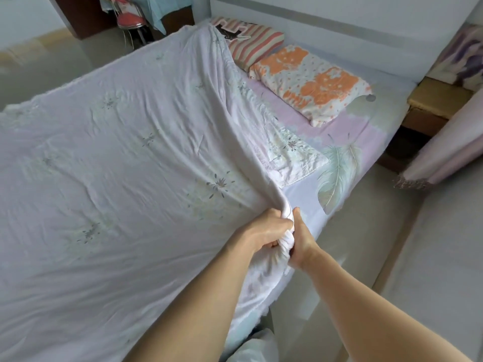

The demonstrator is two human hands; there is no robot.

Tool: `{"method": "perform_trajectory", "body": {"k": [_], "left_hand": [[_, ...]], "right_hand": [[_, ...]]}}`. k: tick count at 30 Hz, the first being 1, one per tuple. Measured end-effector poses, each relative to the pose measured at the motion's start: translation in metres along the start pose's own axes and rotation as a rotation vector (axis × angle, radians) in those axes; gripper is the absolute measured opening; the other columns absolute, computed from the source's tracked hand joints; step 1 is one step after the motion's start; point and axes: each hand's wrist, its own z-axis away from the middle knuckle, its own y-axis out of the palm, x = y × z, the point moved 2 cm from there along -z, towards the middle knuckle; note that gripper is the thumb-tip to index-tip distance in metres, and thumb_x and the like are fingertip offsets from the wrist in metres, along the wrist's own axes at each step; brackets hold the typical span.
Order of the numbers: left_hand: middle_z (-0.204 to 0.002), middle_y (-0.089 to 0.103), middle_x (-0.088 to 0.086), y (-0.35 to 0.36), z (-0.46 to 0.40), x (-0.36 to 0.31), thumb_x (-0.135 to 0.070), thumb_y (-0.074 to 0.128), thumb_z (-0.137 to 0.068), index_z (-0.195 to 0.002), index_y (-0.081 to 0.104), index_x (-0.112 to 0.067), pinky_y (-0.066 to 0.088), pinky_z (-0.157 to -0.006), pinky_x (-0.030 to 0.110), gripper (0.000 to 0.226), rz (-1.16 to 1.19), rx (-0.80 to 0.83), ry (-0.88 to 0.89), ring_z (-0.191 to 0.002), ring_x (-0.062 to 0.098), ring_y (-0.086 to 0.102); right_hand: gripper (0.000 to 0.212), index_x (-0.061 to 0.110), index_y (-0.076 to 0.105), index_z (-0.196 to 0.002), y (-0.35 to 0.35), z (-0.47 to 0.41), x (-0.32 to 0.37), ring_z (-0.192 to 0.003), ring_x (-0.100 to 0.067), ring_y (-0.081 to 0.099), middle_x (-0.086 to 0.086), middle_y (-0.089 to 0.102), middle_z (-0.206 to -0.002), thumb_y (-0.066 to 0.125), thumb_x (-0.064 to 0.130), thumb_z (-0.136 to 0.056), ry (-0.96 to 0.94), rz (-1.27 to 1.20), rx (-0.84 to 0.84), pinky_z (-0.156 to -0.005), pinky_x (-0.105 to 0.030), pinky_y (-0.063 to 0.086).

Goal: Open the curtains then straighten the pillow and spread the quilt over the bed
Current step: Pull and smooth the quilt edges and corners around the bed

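Pale, thin cotton: the quilt (125, 152) is lying across most of the bed (376, 126), its right edge bunched. We are gripping that bunch, left hand (264, 228) and right hand (300, 239) both curling tightly around it. It looks light and limp; holding the edge seems best.

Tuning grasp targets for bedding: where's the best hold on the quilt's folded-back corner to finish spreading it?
Probably the quilt corner's free tip, coming from the bed's near side. It lies flat on the bare sheet, patterned face up, clear of the orange pillow. Both hands now grip the bunched edge: left hand, right hand.
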Motion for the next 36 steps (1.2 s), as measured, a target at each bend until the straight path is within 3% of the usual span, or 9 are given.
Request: {"method": "perform_trajectory", "body": {"k": [5,9,14,17,20,25,28,32,36], "left_hand": [[-0.063,0.047,0.007,-0.009,-0.008,-0.006,-0.014,0.054,-0.079,-0.067,0.051,-0.012,0.034,-0.051,0.025,0.012,-0.158,0.117,-0.022,-0.058,0.021,0.045],[-0.066,0.049,0.008,-0.007,-0.024,-0.004,-0.016,0.051,-0.083,-0.070,0.051,-0.012,0.031,-0.053,0.028,0.013,-0.246,0.163,-0.038,-0.063,0.023,0.045],[-0.085,0.062,0.012,0.005,-0.044,-0.015,-0.026,0.044,-0.092,-0.100,0.056,-0.006,0.036,-0.059,0.029,0.025,-0.502,0.159,-0.015,-0.077,0.027,0.056],[-0.058,0.053,0.004,0.009,-0.057,-0.021,-0.030,0.051,-0.089,-0.072,0.053,-0.014,0.038,-0.050,0.025,0.023,-0.307,0.156,0.026,-0.056,0.023,0.049],[-0.054,0.052,-0.004,0.004,-0.074,-0.038,-0.033,0.056,-0.080,-0.064,0.054,-0.017,0.040,-0.052,0.029,0.023,0.104,-0.069,0.126,-0.051,0.020,0.049],[-0.086,0.072,0.008,0.002,-0.099,-0.082,-0.067,0.054,-0.073,-0.091,0.066,-0.008,0.061,-0.067,0.040,0.063,0.261,-0.110,0.020,-0.075,0.027,0.072],[-0.102,0.071,0.016,0.001,-0.113,-0.088,-0.045,0.055,-0.082,-0.091,0.064,-0.007,0.056,-0.078,0.035,0.040,0.041,-0.171,-0.045,-0.094,0.030,0.069],[-0.105,0.069,0.023,-0.003,-0.123,-0.104,-0.021,0.047,-0.086,-0.093,0.065,0.000,0.052,-0.078,0.037,0.029,-0.134,-0.178,0.077,-0.099,0.036,0.065],[-0.097,0.068,0.023,-0.004,-0.127,-0.125,-0.022,0.047,-0.085,-0.079,0.062,-0.006,0.042,-0.062,0.031,0.022,-0.174,-0.100,0.155,-0.095,0.036,0.065]], "right_hand": [[0.042,0.007,0.069,-0.106,0.012,-0.017,0.043,-0.080,-0.028,0.069,-0.011,0.073,-0.081,0.068,0.044,-0.084,-0.096,-0.107,-0.131,-0.069,-0.036,0.054],[0.030,-0.001,0.065,-0.113,0.007,-0.026,0.074,-0.071,-0.020,0.061,-0.003,0.066,-0.067,0.065,0.015,-0.087,-0.227,-0.222,-0.375,-0.072,-0.032,0.052],[0.024,0.014,0.057,-0.112,-0.003,-0.023,0.100,-0.089,-0.026,0.057,-0.005,0.059,-0.090,0.064,0.017,-0.089,-0.314,-0.240,-0.518,-0.093,-0.041,0.051],[0.020,0.008,0.060,-0.086,-0.013,-0.019,0.119,-0.070,-0.022,0.055,-0.002,0.058,-0.072,0.068,0.027,-0.084,-0.412,-0.121,-0.588,-0.076,-0.033,0.049],[0.017,0.005,0.064,-0.083,-0.021,-0.013,0.128,-0.061,-0.019,0.049,-0.003,0.054,-0.066,0.063,0.021,-0.087,-0.603,0.029,-0.648,-0.052,-0.022,0.043],[0.027,0.008,0.050,-0.069,-0.012,0.003,0.113,-0.049,-0.012,0.051,0.003,0.048,-0.050,0.055,0.016,-0.094,-0.849,0.230,-0.379,-0.043,-0.021,0.045],[0.036,0.008,0.037,-0.059,-0.011,0.002,0.108,-0.053,-0.011,0.036,0.001,0.037,-0.055,0.053,0.021,-0.089,-0.971,0.516,-0.283,-0.049,-0.027,0.034],[0.027,0.011,0.049,-0.061,-0.024,-0.023,0.118,-0.064,-0.020,0.047,-0.001,0.048,-0.063,0.048,0.023,-0.085,-0.755,0.210,-0.385,-0.058,-0.023,0.043],[0.065,0.014,0.072,-0.093,-0.030,-0.056,0.135,-0.093,-0.029,0.068,-0.013,0.073,-0.092,0.036,0.068,-0.088,-0.243,0.083,-0.268,-0.087,-0.040,0.053]]}}
